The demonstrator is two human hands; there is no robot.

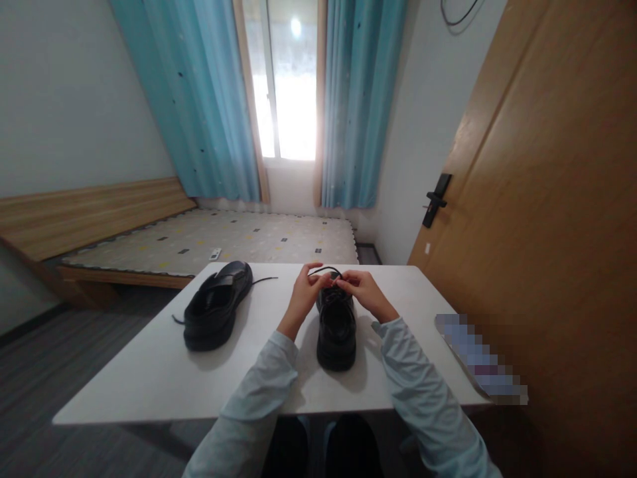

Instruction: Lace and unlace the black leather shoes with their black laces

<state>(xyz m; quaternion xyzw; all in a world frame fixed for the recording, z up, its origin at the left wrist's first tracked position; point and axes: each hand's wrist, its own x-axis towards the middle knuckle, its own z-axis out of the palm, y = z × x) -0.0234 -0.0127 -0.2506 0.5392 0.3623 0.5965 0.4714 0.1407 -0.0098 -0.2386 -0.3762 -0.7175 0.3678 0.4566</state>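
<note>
A black shoe (337, 345) stands on the white table (279, 392) in front of me, its heel toward me and its toe pointing away. Over its front part, my left hand (309, 287) and my right hand (362, 284) meet, fingertips pinched on a black shoelace (326, 269). The lace arcs up between the two hands. My fingers cover much of the lacing and toe. To the left lies a second black shoe (213, 312), apart from both hands, with loose lace ends sticking out on either side.
A blurred flat item (478, 358) lies along the table's right edge. Close beyond that edge is a wooden door (557, 199) with a black handle. Behind the table stands a bed (269, 232) with a small white remote (215, 253) on it.
</note>
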